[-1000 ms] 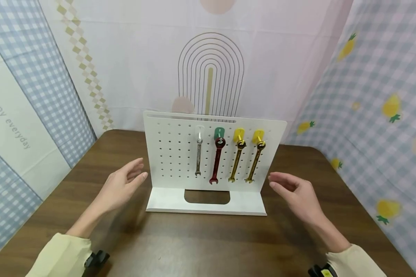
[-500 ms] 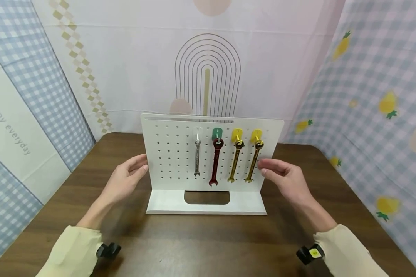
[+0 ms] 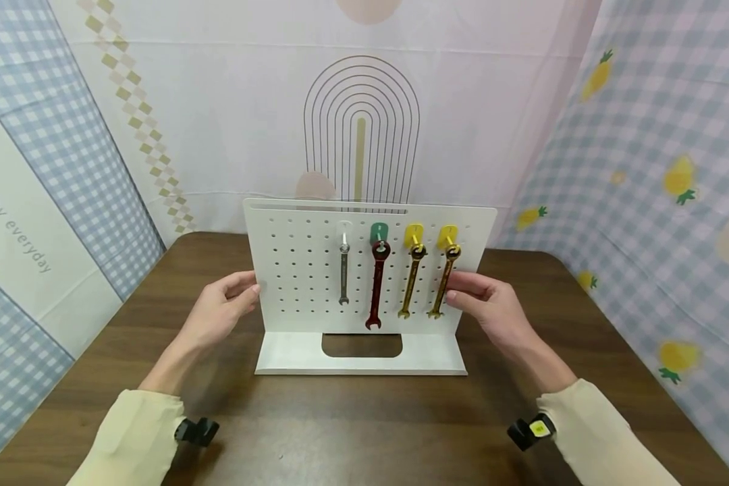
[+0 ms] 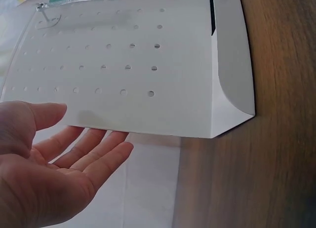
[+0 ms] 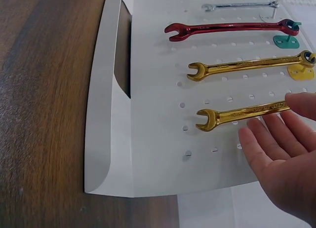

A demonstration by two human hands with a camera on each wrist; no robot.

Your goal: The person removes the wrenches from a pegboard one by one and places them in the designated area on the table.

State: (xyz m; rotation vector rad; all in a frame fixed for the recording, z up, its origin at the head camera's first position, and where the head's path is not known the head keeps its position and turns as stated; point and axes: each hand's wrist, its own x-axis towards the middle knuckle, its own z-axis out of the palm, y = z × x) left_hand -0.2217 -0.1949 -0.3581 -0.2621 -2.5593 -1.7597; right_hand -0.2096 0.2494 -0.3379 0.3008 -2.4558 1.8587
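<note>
A white pegboard stand (image 3: 298, 277) is upright on the table, with combination wrenches hanging from its hooks. From left to right hang a silver wrench (image 3: 343, 273), a red wrench (image 3: 376, 287), a gold wrench (image 3: 410, 283) and another gold wrench (image 3: 443, 280). My right hand (image 3: 495, 307) is at the rightmost gold wrench; in the right wrist view its thumb overlaps the shank and the other fingertips lie close below, not visibly gripping. My left hand (image 3: 215, 314) is at the board's left edge, thumb in front, with some fingertips (image 4: 116, 136) by the edge, partly hidden.
Green hook plate (image 3: 379, 233) and yellow hook plates (image 3: 414, 236) carry the red and gold wrenches. The stand's base (image 3: 291, 351) has a cut-out slot. Behind the brown wooden table (image 3: 352, 418) hangs a patterned cloth (image 3: 231, 121), with checked cloth at both sides.
Both hands have moved inward toward the board. My right hand has come from beside the board to the rightmost gold wrench; my left has reached the left edge. The wrenches still hang.
</note>
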